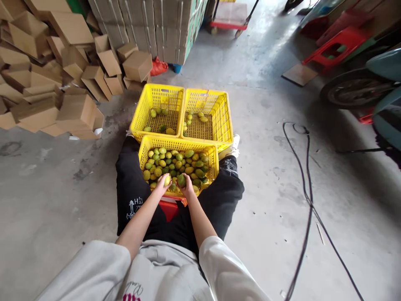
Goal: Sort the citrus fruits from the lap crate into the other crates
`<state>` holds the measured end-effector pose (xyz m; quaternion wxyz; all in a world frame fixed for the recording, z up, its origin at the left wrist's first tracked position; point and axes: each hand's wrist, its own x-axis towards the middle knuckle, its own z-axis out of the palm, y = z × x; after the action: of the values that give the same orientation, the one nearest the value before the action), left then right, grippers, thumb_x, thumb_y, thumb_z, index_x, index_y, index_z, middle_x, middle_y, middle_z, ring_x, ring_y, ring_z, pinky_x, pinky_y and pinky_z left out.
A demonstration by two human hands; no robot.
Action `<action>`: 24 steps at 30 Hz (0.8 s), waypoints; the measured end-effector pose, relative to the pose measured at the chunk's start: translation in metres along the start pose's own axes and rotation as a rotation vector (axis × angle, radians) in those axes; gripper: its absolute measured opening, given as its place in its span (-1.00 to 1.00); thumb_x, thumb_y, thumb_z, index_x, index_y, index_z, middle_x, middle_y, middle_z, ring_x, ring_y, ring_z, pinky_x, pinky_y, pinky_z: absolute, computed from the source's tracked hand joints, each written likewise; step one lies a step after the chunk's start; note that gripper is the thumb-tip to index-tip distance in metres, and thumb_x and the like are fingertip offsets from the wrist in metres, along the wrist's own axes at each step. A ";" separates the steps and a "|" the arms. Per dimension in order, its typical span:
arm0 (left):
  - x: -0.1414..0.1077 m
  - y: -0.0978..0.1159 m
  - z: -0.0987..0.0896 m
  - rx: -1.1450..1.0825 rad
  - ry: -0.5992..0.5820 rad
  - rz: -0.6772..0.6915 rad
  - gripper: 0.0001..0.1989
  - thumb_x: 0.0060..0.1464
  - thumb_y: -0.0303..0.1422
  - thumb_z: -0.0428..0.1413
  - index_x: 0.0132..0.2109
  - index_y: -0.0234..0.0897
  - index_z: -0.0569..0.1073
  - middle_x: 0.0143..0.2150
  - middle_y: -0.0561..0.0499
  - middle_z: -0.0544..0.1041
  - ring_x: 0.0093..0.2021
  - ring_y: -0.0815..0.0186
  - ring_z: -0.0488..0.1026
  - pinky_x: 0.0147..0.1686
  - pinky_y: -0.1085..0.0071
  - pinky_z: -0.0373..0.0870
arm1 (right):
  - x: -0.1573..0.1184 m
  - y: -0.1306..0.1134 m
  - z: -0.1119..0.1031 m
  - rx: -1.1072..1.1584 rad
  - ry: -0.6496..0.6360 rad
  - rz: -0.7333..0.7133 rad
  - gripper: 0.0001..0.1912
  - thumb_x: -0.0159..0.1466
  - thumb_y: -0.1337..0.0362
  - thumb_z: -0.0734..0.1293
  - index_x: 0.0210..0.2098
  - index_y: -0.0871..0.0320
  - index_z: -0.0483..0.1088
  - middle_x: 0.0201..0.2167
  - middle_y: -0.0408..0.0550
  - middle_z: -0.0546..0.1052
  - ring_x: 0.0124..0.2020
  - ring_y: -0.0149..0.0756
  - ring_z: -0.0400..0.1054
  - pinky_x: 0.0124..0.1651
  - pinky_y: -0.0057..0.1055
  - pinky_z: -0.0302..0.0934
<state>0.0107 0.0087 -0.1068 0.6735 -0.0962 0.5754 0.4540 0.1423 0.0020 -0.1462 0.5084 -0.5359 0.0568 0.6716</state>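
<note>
Close in front of me, between my legs, stands a yellow crate (216, 167) holding several green and yellow fruits (179, 156). Over its near edge my left hand (162, 184) is closed around a yellow fruit (167, 180). Beside it on the right, my right hand (188, 187) is closed around a dark green fruit (181, 180). Beyond the full crate, two more yellow crates stand side by side. The back left crate (135, 113) and the back right crate (230, 121) each hold several fruits on the bottom.
Cardboard boxes (75, 113) are heaped at the left, near a tall stack of cartons (169, 29). A red and white trolley (230, 14) is at the back. At the right lie a black cable (308, 179), a red stool (340, 46) and a motorbike wheel (357, 90).
</note>
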 end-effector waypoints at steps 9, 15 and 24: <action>-0.001 0.007 0.001 -0.147 -0.007 -0.088 -0.69 0.39 -0.29 -0.12 -0.27 -0.32 0.40 -0.41 -0.04 0.45 -0.48 0.37 0.47 -0.51 0.50 0.46 | 0.005 -0.007 -0.001 0.092 0.117 0.102 -0.76 0.27 0.05 0.20 -0.34 0.08 0.31 -0.56 -0.13 0.49 -0.47 -0.24 0.48 -0.52 -0.42 0.34; -0.001 0.007 -0.001 -0.209 -0.005 -0.123 -0.70 0.40 -0.29 -0.15 -0.23 -0.31 0.38 -0.40 -0.04 0.46 -0.47 0.36 0.49 -0.52 0.48 0.49 | 0.006 -0.003 -0.004 0.095 0.143 0.027 -0.79 0.20 0.06 0.28 -0.33 0.06 0.27 -0.55 -0.24 0.46 -0.52 -0.30 0.44 -0.47 -0.42 0.38; -0.006 0.004 0.004 -0.122 0.022 -0.046 -0.84 0.24 -0.40 0.14 -0.32 -0.33 0.38 -0.45 -0.01 0.46 -0.52 0.41 0.46 -0.55 0.55 0.46 | 0.005 0.001 -0.001 0.037 0.085 -0.045 -0.75 0.14 0.15 0.40 -0.25 0.05 0.29 -0.50 -0.31 0.47 -0.52 -0.40 0.43 -0.51 -0.51 0.35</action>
<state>0.0111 0.0110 -0.0989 0.6703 -0.1553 0.5515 0.4716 0.1430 0.0045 -0.1510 0.5302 -0.5558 0.0786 0.6354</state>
